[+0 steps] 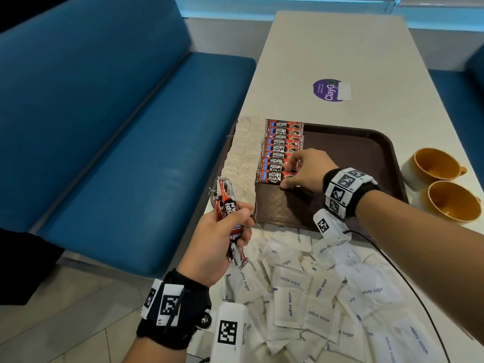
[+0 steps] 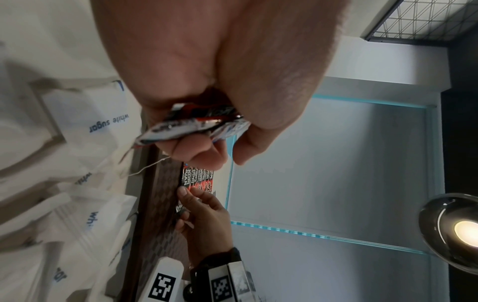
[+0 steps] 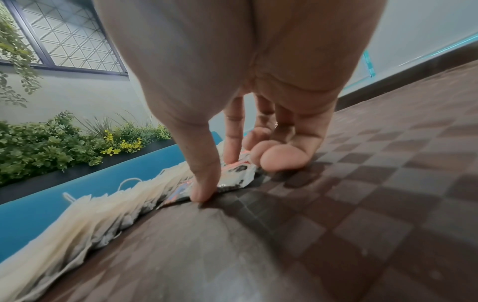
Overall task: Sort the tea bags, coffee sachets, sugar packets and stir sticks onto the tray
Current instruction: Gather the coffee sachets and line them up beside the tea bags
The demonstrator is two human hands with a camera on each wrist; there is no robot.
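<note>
A brown tray [image 1: 353,153] holds a column of pale tea bags [image 1: 243,158] along its left edge, with a row of red coffee sachets [image 1: 281,148] beside it. My right hand [image 1: 288,175] pinches the right end of the nearest sachet [image 1: 272,176], which lies flat on the tray. In the right wrist view the thumb sits at that sachet's [image 3: 238,173] edge and the index finger on top. My left hand [image 1: 235,226] grips a bundle of coffee sachets [image 1: 227,205] above the tray's near left corner. White sugar packets [image 1: 301,284] lie heaped on the table in front of the tray.
Two orange-lined cups [image 1: 432,166] [image 1: 450,203] stand right of the tray. A purple sticker [image 1: 330,90] marks the table beyond it. A blue bench [image 1: 131,127] runs along the left side. A black cable crosses the sugar heap at the right.
</note>
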